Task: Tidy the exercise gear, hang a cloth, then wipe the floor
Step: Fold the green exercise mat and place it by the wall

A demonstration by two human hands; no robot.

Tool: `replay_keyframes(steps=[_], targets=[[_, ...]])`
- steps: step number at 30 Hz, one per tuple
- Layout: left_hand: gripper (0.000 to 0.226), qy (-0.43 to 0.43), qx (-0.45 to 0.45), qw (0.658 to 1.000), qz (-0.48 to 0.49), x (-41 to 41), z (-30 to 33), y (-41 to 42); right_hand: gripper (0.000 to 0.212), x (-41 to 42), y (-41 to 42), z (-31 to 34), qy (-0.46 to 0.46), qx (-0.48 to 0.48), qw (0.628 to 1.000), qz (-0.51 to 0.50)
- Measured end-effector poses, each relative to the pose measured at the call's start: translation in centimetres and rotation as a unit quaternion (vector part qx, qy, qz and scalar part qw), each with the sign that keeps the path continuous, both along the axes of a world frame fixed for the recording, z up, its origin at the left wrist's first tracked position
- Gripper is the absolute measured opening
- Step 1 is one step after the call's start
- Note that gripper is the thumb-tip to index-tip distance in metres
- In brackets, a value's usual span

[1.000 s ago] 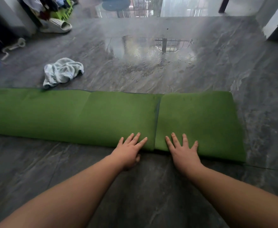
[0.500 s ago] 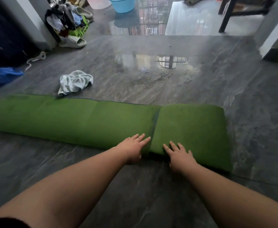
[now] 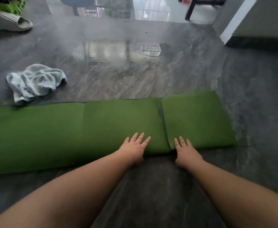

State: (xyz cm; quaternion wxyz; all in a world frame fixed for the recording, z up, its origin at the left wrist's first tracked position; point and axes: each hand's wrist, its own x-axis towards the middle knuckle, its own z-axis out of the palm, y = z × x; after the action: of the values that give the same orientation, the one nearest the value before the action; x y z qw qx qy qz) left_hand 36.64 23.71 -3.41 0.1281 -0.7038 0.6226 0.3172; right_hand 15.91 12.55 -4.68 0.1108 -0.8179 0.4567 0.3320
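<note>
A long green padded exercise mat [image 3: 52, 129], folded lengthwise, lies across the grey floor from the left edge to the right of centre. My left hand [image 3: 134, 148] rests flat on its near edge, fingers spread, just left of a seam. My right hand [image 3: 185, 151] lies flat on the near edge just right of that seam. Neither hand grips anything. A crumpled pale blue cloth [image 3: 34, 82] lies on the floor beyond the mat at the left.
A wet, dirty puddle [image 3: 118, 63] spreads over the grey tiles beyond the mat. A white slipper [image 3: 11, 22] and a green basket [image 3: 11, 5] sit at the far left. A white wall corner [image 3: 233, 25] stands at the right, a dark table leg [image 3: 191, 9] behind.
The view has shifted and moved closer to the floor. Both hands stay flat on the mat's near edge, fingers reaching slightly further onto it.
</note>
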Motion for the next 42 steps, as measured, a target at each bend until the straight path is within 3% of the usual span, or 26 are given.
replay_keyframes(steps=[5, 8, 12, 15, 19, 29, 34, 42], targets=[[0.089, 0.028, -0.051, 0.997, 0.048, -0.9, 0.7, 0.5, 0.087, 1.0, 0.2, 2.1, 0.004, 0.028, 1.000, -0.002], [0.087, 0.011, -0.079, 0.994, 0.069, -1.2, 0.4, 0.9, 0.081, 0.3, 0.4, 1.7, -0.008, -0.015, 0.999, 0.043], [0.086, 0.007, -0.088, 0.994, 0.063, -1.3, -1.3, 1.3, 0.075, -1.2, -0.2, -0.2, -0.091, -0.073, 0.992, 0.049], [0.085, -0.001, -0.091, 0.995, 0.043, -1.3, -2.5, 1.8, 0.083, -2.0, -0.8, -1.8, -0.135, -0.077, 0.988, 0.014], [0.086, -0.027, -0.081, 0.995, 0.056, -0.8, -3.0, 3.0, 0.091, -2.9, -1.5, -3.7, -0.118, -0.081, 0.989, 0.041], [0.089, -0.070, -0.099, 0.990, 0.069, 0.0, -4.1, 4.0, 0.071, -2.9, -2.0, -4.7, -0.118, -0.116, 0.982, 0.096], [0.094, -0.081, -0.099, 0.984, 0.124, 0.2, -2.8, 3.7, 0.070, -2.5, -1.3, -3.5, -0.248, -0.140, 0.959, 0.004], [0.090, 0.017, -0.173, 0.964, 0.203, 1.5, -0.2, 3.5, 0.055, 0.8, -0.2, 2.5, -0.495, -0.161, 0.854, -0.023]])
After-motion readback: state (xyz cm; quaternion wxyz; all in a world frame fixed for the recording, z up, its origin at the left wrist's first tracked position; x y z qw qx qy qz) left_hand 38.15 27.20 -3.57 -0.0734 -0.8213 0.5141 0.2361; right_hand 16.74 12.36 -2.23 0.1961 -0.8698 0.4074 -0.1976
